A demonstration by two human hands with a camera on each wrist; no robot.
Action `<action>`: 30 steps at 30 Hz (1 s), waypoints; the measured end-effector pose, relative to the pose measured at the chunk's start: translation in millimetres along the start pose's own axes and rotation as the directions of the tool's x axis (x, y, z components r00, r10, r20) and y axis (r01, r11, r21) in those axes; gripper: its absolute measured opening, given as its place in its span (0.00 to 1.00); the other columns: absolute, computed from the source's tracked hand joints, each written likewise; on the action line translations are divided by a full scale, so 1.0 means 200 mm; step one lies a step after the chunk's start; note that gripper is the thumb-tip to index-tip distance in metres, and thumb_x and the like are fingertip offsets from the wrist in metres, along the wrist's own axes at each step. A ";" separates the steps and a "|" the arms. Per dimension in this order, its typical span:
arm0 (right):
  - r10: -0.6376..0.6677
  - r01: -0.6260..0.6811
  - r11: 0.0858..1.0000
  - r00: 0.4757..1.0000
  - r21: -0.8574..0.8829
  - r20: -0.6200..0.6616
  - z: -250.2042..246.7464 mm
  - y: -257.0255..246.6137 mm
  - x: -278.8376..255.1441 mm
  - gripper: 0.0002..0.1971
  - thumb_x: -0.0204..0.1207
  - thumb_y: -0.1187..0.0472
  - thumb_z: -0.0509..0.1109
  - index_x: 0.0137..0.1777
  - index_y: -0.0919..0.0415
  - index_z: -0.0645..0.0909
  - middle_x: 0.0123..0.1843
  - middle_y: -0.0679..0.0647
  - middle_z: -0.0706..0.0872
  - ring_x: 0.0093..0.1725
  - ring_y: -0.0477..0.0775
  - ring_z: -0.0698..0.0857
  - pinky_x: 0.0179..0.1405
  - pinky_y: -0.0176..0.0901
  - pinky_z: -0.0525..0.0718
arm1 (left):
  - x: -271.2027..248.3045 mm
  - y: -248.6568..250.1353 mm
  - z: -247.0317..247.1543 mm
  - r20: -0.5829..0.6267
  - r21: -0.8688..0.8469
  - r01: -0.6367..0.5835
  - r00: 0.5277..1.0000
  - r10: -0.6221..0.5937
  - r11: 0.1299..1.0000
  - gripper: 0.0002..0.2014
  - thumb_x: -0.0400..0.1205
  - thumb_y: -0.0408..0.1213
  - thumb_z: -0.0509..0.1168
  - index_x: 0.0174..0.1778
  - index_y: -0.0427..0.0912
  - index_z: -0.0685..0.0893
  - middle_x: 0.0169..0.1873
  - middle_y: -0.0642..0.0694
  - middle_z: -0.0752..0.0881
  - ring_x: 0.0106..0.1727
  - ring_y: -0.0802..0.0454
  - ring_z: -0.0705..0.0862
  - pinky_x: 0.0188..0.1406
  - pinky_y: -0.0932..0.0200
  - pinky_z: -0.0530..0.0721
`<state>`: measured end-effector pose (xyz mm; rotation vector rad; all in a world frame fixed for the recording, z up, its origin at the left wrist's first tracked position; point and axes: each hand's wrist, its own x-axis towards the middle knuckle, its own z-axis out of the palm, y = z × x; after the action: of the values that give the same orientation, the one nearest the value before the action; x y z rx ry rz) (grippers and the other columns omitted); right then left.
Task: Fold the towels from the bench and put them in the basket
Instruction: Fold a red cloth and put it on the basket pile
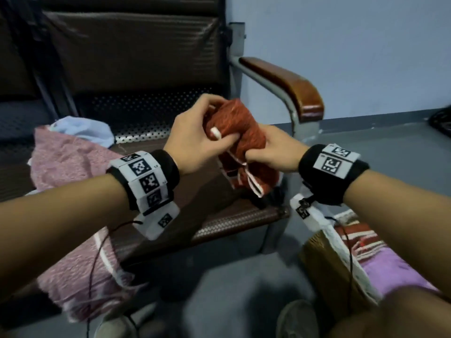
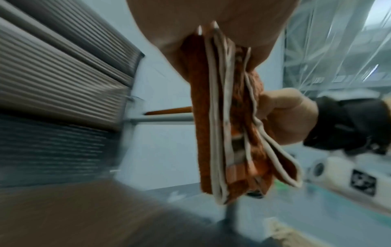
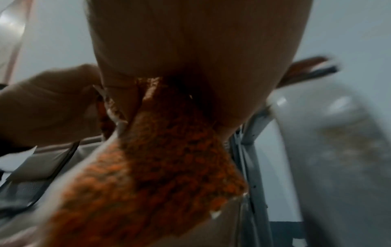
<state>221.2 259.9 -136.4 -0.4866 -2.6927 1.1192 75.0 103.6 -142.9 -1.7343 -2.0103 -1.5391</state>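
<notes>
An orange towel [image 1: 240,128] with white edging, folded into a thick bundle, hangs in the air above the bench seat [image 1: 200,191]. My left hand [image 1: 197,132] grips its upper part with fingers and thumb curled round it. My right hand [image 1: 271,150] grips the bundle lower down from the right. In the left wrist view the towel [image 2: 232,117] shows stacked layers with white hems. In the right wrist view the orange weave [image 3: 169,158] fills the middle below my palm. A basket [image 1: 317,254] stands at the lower right with a striped red towel [image 1: 361,240] and a purple towel [image 1: 390,272] inside.
A pink towel [image 1: 73,167] lies over the bench's left part and hangs down the front, with a light blue towel [image 1: 80,130] behind it. The wooden armrest [image 1: 288,84] on a grey metal frame stands to the right. Grey floor [image 1: 366,142] lies beyond.
</notes>
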 end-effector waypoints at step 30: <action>0.991 -0.485 0.041 -0.090 0.873 -0.096 -0.01 1.49 -1.91 0.21 0.86 0.59 0.61 0.75 0.70 0.77 0.74 0.66 0.80 0.71 0.68 0.81 0.72 0.52 0.78 | -0.62 0.81 2.58 0.959 0.268 -0.051 0.108 -0.262 0.962 0.20 0.84 0.55 0.64 0.54 0.38 0.85 0.55 0.33 0.87 0.53 0.39 0.84 0.49 0.54 0.77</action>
<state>645.2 317.6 -365.7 -2.1390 -0.7806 1.3680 513.3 354.3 -375.1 -2.9457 -2.5571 0.3420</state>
